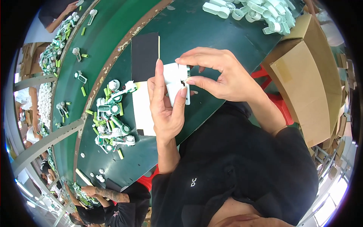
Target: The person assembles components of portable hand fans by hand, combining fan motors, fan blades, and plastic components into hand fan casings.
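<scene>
Between my two hands is a white plastic fan housing [172,72], held above the table, with a dark green rim at its right side. My left hand [165,113] grips it from below left, index finger up along its side and thumb on its front. My right hand [224,75] pinches its right edge between thumb and fingers; a small dark bit, too small to name, shows by the thumb tip. Under and beside my left hand lie a black panel [145,56] and a white sheet [143,109]. To their left is a pile of half-assembled fans [113,109] with yellow-green battery cells.
Pale mint fan shells [264,13] are heaped at the far right. An open cardboard box [302,83] stands right of the table, a red stool [281,108] beside it. A green conveyor belt [102,38] carries fan parts past a metal frame [49,142]. Co-workers' arms [109,195] show lower left.
</scene>
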Available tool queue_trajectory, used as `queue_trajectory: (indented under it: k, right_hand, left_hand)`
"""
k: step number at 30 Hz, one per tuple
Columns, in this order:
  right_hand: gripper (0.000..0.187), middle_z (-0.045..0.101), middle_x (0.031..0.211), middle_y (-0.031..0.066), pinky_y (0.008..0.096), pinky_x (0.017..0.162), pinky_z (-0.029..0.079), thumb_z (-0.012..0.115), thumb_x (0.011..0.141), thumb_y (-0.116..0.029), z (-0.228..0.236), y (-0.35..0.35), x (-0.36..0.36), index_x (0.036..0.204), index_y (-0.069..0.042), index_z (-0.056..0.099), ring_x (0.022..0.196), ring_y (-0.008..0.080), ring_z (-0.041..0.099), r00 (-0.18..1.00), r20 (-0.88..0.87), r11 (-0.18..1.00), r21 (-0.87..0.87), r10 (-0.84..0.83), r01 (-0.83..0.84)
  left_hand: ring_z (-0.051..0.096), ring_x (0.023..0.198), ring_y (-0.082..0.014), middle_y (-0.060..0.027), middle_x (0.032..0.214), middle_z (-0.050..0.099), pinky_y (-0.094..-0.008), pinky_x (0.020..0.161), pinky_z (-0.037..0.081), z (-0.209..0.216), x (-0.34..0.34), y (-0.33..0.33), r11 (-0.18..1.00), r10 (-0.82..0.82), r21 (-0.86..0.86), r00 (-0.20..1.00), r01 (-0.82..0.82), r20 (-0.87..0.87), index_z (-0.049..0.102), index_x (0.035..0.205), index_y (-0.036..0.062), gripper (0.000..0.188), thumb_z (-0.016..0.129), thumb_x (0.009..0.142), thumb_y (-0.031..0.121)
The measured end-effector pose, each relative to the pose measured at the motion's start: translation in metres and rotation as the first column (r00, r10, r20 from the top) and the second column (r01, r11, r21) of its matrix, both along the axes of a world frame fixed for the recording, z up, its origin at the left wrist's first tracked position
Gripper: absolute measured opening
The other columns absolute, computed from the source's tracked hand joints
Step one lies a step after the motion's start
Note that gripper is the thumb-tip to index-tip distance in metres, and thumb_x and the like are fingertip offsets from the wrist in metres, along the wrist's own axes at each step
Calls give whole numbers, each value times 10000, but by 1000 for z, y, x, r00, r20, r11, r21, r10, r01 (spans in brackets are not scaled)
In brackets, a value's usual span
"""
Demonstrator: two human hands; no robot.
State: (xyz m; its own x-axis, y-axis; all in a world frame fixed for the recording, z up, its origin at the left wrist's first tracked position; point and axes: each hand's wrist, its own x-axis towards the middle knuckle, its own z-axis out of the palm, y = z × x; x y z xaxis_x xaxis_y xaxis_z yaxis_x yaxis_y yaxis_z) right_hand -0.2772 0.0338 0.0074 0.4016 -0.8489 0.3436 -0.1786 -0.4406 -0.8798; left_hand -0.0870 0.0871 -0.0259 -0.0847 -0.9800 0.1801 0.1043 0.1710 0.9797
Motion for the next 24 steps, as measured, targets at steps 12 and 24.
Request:
queue_trajectory:
  k: [12, 24]
  right_hand:
    - [301, 699, 1101, 181, 362, 822, 540, 631, 959, -116, -15, 13, 7, 1222, 20, 689, 948, 279, 683, 999, 51, 999, -48, -1, 4]
    - [271, 600, 683, 76, 313, 528, 408, 615, 1009, -171, -3, 32, 16, 808, 3, 667, 563, 176, 543, 936, 196, 926, -185, -293, 329]
  left_hand:
    - [630, 986, -194, -121, 1244, 496, -325, 734, 613, 3, -11, 13, 949, -257, 96, 913, 301, -317, -43, 1672, 72, 957, 603, 973, -28]
    - [671, 1137, -204, -152, 1246, 646, -325, 962, 575, 17, -11, 59, 985, -56, 140, 952, 103, -302, 480, 1441, -102, 611, 739, 887, -95]
